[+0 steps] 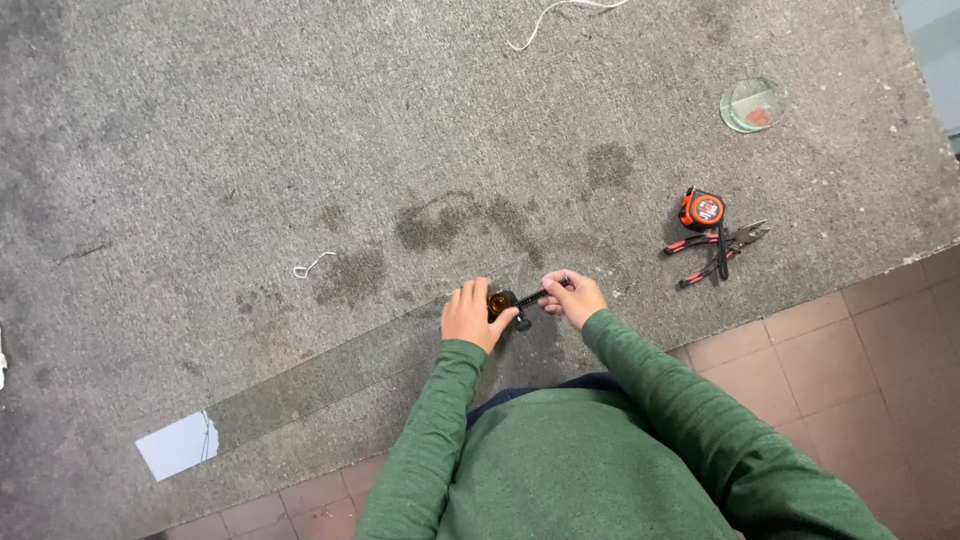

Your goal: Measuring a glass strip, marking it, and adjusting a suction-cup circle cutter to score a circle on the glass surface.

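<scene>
Both green-sleeved arms reach forward; left hand [470,315] and right hand [573,297] fingers curled closed

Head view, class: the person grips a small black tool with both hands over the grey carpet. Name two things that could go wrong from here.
1. The left hand and right hand pinch a small black tool; fingers close together might slip or get nipped.
2. The pliers and tape measure lie loose on the carpet beside the right arm; a sweep could knock them.
</scene>
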